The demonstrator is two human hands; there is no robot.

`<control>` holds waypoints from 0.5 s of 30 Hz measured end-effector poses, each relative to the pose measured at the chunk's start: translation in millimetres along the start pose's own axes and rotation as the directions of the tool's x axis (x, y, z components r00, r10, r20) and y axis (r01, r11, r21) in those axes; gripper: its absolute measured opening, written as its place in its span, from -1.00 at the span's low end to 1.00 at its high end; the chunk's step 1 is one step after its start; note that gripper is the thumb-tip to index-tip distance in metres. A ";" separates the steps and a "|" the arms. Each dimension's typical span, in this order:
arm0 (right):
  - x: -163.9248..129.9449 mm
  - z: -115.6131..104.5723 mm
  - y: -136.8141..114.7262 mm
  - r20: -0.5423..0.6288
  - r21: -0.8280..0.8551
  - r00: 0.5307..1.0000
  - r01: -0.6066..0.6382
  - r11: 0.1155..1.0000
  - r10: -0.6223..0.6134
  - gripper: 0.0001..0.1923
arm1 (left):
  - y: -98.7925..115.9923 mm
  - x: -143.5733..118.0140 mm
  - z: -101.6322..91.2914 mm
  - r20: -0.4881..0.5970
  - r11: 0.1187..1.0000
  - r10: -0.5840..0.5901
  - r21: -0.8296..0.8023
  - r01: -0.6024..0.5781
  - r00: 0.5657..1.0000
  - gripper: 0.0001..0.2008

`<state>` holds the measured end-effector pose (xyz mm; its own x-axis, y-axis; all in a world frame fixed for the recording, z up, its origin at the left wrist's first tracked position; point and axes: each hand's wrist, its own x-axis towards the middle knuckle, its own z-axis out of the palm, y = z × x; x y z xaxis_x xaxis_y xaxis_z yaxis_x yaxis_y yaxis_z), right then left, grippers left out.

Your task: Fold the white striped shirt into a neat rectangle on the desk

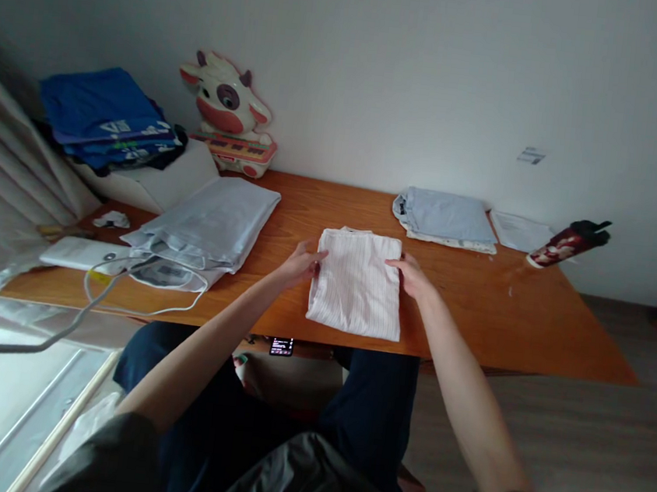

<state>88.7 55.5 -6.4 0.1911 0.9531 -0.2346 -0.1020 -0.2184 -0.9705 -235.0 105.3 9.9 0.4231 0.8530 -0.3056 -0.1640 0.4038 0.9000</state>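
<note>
A pale striped shirt (356, 284), folded into a near rectangle, lies at the front middle of the wooden desk (456, 314). My left hand (301, 263) grips its left edge, thumb on top and fingers partly hidden beneath. On the opposite edge, my right hand (411, 275) holds the cloth in the same way, its thumb across the top. Behind and to the right rests a stack of folded light-blue and white clothes (446, 218), apart from both hands.
At left are grey-white plastic bags (208, 218), a white box (84, 254) and a looping cable (181, 309). Blue folded clothes (107, 117) sit on a carton behind, beside a cow toy keyboard (230, 114). A dark red cup (567, 244) and papers (521, 231) occupy the right.
</note>
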 end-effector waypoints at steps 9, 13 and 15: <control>-21.3 11.2 32.5 -0.150 -0.147 0.957 0.226 0.963 -0.248 -0.12 | -23.4 -75.7 3.7 0.148 0.964 0.037 0.256 -0.075 0.988 0.05; -27.3 16.6 32.1 -0.133 -0.216 0.928 0.317 0.924 -0.349 -0.04 | -29.3 -86.5 5.0 0.147 0.972 0.031 0.225 -0.064 0.989 -0.04; -29.4 19.5 31.3 -0.127 -0.234 0.909 0.361 0.903 -0.396 -0.02 | -33.7 -90.6 2.2 0.163 0.952 0.082 0.279 -0.126 0.983 0.02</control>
